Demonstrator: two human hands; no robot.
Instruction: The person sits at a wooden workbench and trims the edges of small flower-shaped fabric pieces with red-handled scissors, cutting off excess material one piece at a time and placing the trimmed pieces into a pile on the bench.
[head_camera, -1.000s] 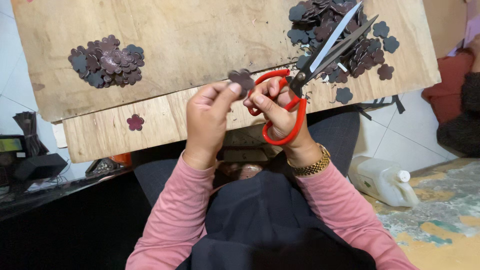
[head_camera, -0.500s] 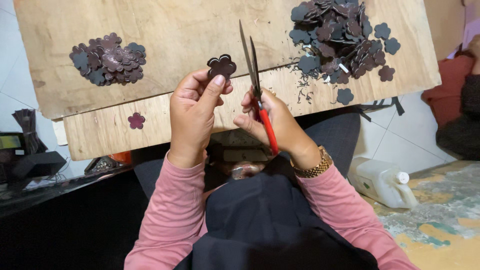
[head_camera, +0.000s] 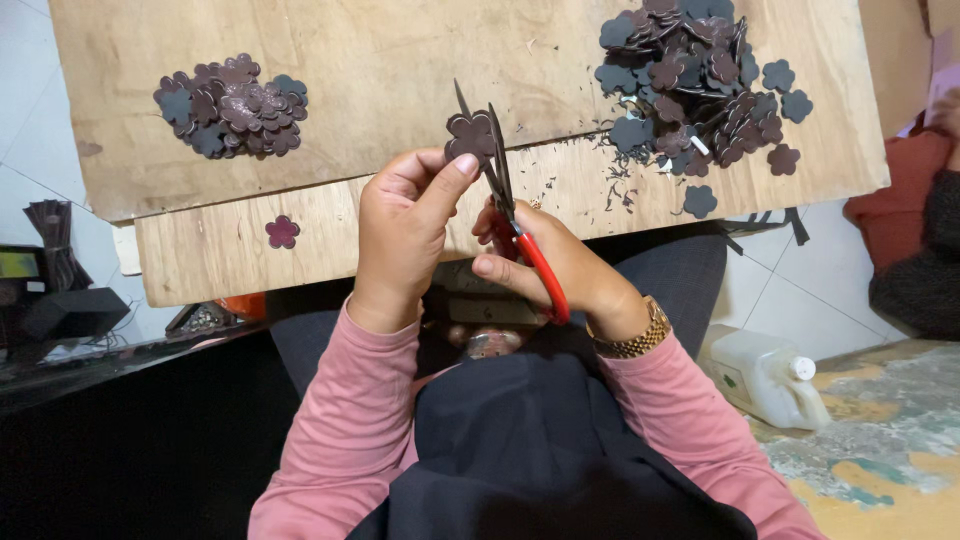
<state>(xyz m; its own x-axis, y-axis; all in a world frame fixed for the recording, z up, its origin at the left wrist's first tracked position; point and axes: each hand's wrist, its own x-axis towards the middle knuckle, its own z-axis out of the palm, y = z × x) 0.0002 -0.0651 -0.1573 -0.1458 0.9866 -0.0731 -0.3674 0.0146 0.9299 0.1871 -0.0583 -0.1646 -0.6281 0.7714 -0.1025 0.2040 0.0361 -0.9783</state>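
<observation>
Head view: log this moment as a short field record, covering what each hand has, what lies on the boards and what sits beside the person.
left hand: left hand pinches a dark flower cutout between thumb and fingers
right hand: right hand grips red-handled scissors, blades at the cutout's edge
work surface: wooden board laid over a lower board
left pile: small pile of flower cutouts
right pile: larger pile with trimmings below it
stray piece: single flower on the lower board
floor: white plastic jug at right

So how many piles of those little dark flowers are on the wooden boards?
2. A small pile sits on the far left, and a bigger pile on the far right. Single loose flowers lie apart from both.
</observation>
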